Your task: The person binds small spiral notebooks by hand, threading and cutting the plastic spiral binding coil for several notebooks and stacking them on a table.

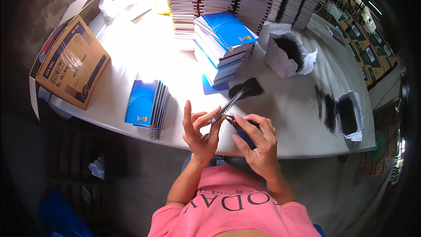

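Near the front edge of the table, my left hand (200,136) grips a thin spiral-bound notebook (232,102), seen edge-on with its dark coil upward. My right hand (259,145) is closed around blue-handled pliers (245,138), whose dark jaws meet the near end of the coil beside my left fingertips. Just beyond the notebook lies a flat black oblong thing (253,87); I cannot make out its kind. To the left, several blue coil-bound notebooks (142,103) are stacked. Farther back rises a leaning pile of blue-covered notebooks (228,28).
Tall notebook stacks (186,13) line the back of the white table (280,125). An open carton (74,63) stands at left. Black coils (289,50) sit in crumpled paper; loose coils (326,107) and a wrapped coil bundle (349,115) lie at right. Boxes (368,46) are piled beyond.
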{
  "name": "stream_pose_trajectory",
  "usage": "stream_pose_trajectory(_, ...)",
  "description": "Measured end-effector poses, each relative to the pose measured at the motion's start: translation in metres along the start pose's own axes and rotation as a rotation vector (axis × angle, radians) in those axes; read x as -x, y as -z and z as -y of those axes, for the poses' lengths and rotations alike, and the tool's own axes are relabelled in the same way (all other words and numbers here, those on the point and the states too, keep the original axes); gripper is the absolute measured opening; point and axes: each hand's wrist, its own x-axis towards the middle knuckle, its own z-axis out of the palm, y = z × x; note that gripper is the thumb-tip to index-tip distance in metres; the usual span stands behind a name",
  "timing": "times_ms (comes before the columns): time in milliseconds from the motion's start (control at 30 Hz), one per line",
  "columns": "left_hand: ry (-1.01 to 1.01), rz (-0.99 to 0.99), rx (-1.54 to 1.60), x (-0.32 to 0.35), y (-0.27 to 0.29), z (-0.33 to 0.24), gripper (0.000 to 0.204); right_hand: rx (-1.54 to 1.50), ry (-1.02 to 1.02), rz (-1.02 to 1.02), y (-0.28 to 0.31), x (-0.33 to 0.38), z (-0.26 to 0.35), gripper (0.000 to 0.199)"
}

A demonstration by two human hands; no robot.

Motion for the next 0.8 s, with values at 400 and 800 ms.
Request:
stream_pose_trajectory(400,-0.129,0.034,-0.046,0.005,0.004,0.003,0.084,-0.723,-0.406,0.382,-0.006,0.006,-0.005,0.033)
stream_pose_trajectory(800,0.279,-0.277,0.331,-0.014,0.026,0.011,0.078,0.624,-0.537,0.330,0.004,0.045,-0.098,0.047)
